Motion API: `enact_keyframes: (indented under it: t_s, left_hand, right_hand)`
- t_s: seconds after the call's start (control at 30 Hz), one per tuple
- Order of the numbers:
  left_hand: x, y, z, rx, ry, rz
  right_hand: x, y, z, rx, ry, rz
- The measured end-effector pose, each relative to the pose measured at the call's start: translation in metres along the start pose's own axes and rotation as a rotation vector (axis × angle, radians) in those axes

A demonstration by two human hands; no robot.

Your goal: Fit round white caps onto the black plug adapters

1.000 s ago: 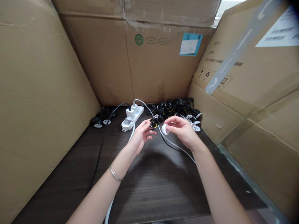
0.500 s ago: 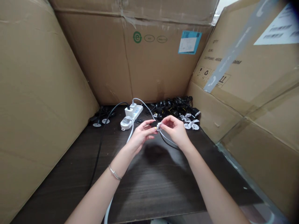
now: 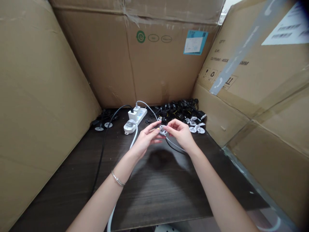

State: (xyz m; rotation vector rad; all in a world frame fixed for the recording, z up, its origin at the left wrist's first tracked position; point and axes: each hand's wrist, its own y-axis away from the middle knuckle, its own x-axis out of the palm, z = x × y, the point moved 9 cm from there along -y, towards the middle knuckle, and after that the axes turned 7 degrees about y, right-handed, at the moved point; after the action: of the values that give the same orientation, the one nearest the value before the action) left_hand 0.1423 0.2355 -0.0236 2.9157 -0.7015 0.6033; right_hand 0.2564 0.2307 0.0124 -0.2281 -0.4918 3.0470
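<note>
Above the dark table, both hands meet on a small round white disc [image 3: 162, 130] whose face is turned toward me. My left hand [image 3: 147, 137] grips its left edge with the thumb in front and fingers behind and below. My right hand [image 3: 180, 132] pinches the disc's right side between thumb and index finger. A black part was visible behind the disc earlier; the fingers and disc largely hide what is behind it now. Beyond the hands, a pile of black parts with cords [image 3: 178, 109] lies against the back box.
A white power strip [image 3: 130, 128] with plugged-in adapters stands left of the hands. Several loose white discs [image 3: 196, 129] lie to the right, others [image 3: 99, 129] at far left. Cables run across the dark table [image 3: 154, 193]. Cardboard boxes [image 3: 159, 71] wall in the back and sides.
The white disc has turned from edge-on to face me, and the black part is no longer plainly seen. My left fingers have spread slightly; both hands stay in about the same place.
</note>
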Motion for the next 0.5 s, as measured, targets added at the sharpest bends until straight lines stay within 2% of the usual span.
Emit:
enact_keyframes:
  t_s: [0.1, 0.23, 0.33, 0.43, 0.5]
  left_hand:
    - [0.003, 0.0, 0.002, -0.017, 0.033, 0.019]
    - [0.002, 0.0, 0.003, -0.016, 0.036, 0.022]
    - [0.002, 0.002, -0.001, 0.025, -0.01, 0.033]
    - [0.004, 0.004, -0.004, 0.054, -0.063, 0.043]
    - [0.004, 0.005, -0.006, 0.067, -0.084, 0.045]
  right_hand:
    - [0.002, -0.001, -0.004, 0.052, -0.015, 0.009]
    - [0.001, -0.001, -0.022, 0.169, -0.093, -0.016]
    - [0.009, -0.001, -0.034, 0.236, -0.141, 0.072]
    - [0.018, 0.001, -0.037, 0.239, -0.154, 0.178]
    - [0.02, 0.002, -0.036, 0.228, -0.137, 0.2]
